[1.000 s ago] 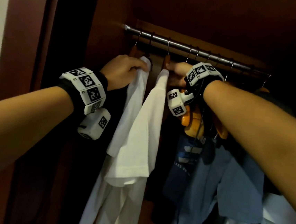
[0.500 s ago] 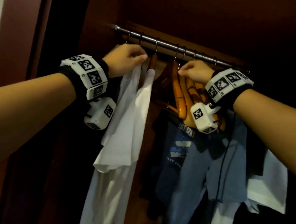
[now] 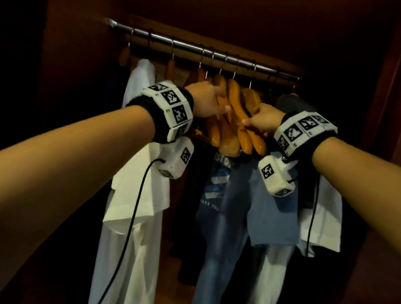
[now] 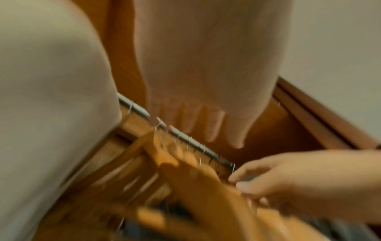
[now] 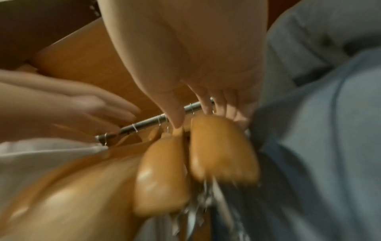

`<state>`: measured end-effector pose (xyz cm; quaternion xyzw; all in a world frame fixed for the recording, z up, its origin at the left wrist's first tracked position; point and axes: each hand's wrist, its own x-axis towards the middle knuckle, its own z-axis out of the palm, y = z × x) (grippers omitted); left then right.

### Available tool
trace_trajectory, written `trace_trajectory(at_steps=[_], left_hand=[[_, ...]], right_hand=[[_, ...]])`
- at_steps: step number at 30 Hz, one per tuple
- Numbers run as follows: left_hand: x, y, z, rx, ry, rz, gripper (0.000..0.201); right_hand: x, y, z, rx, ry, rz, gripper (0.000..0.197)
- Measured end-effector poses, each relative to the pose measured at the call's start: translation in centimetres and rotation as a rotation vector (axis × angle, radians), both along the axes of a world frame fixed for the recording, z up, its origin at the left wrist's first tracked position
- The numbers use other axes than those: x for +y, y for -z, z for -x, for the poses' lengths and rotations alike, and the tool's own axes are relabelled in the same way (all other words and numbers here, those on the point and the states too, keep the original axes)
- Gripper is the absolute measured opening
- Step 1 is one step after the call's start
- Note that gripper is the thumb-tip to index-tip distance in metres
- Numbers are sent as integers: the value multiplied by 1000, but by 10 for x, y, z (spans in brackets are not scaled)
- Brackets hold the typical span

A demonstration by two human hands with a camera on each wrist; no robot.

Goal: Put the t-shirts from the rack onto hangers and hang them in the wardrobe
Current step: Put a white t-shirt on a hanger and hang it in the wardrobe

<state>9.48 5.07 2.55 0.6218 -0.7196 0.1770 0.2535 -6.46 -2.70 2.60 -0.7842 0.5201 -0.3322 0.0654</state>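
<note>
Several bare wooden hangers (image 3: 234, 120) hang bunched in the middle of the metal rail (image 3: 187, 45). My left hand (image 3: 208, 101) reaches into the bunch from the left; in the left wrist view its fingers (image 4: 206, 124) are straight and hold nothing. My right hand (image 3: 262, 120) pinches one wooden hanger (image 5: 218, 146) near its top between thumb and fingers. A white t-shirt (image 3: 136, 194) hangs left of the bunch. A navy printed t-shirt (image 3: 215, 190) and a light blue t-shirt (image 3: 269, 212) hang below and right of it.
Another white garment (image 3: 327, 218) hangs at the far right of the rail. Dark wooden wardrobe walls (image 3: 398, 122) close in on both sides. Black cables (image 3: 135, 207) trail down from both wrist cameras.
My left hand has let go of the white t-shirt and moved right to the wooden hangers. My right hand has come down onto a hanger in the bunch.
</note>
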Motion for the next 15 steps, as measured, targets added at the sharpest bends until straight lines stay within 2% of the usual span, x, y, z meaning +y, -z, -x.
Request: trace_trajectory(at_steps=[2, 5, 15], left_hand=[[-11, 9, 3, 17, -41, -29, 53], [-21, 19, 4, 39, -39, -28, 41], [-34, 40, 0, 372, 11, 175, 28]], right_hand=[[-1, 5, -1, 35, 23, -16, 52], [-5, 12, -4, 11, 17, -26, 57], [-17, 47, -13, -92, -76, 92, 46]])
